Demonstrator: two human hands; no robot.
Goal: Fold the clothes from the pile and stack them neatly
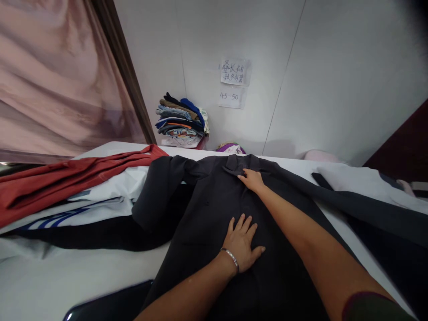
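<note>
A dark grey suit jacket (214, 223) lies front up across the white table, collar at the far side. Its right-side sleeve (374, 209) stretches out to the right, while the other sleeve (157, 191) is bent over at the left. My left hand (243, 245), with a silver bracelet at the wrist, rests flat on the jacket's front with its fingers spread. Farther up, my right hand (252, 179) is at the lapel (232, 166), thumb and fingers closed on its edge.
Red (83, 171), white and black garments lie at the left. A folded white garment (361, 183) is at the right. Beyond the table's far edge stands a stack of folded clothes (182, 122). Paper notes (236, 73) hang on the wall; a dark, shiny object (110, 303) is at the near left.
</note>
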